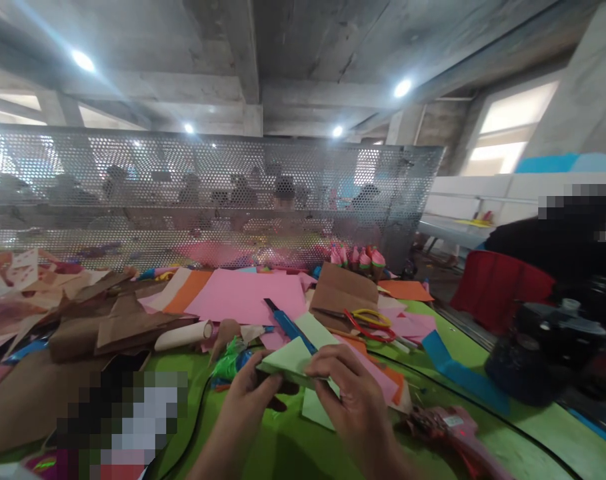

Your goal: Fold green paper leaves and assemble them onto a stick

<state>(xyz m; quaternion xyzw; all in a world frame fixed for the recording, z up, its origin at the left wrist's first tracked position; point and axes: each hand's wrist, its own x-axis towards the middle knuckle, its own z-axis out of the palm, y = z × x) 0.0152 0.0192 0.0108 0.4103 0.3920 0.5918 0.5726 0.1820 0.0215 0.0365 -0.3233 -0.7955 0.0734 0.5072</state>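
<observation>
My left hand [250,397] and my right hand [350,393] both pinch a folded piece of pale green paper [290,357] just above the green table [283,447]. The left fingers curl under its left edge. The right fingers press down on its right side. A second pale green sheet [315,407] lies on the table below the hands. A blue utility knife [287,325] lies just behind the paper, on a large pink sheet [247,297].
Brown card and coloured paper scraps [107,327] pile up at the left. A pink glue gun [453,433] lies at the right front, a blue strip [455,370] beyond it. Red and yellow loops [370,320] rest on brown card. A perforated metal screen [207,193] closes the back, people behind it.
</observation>
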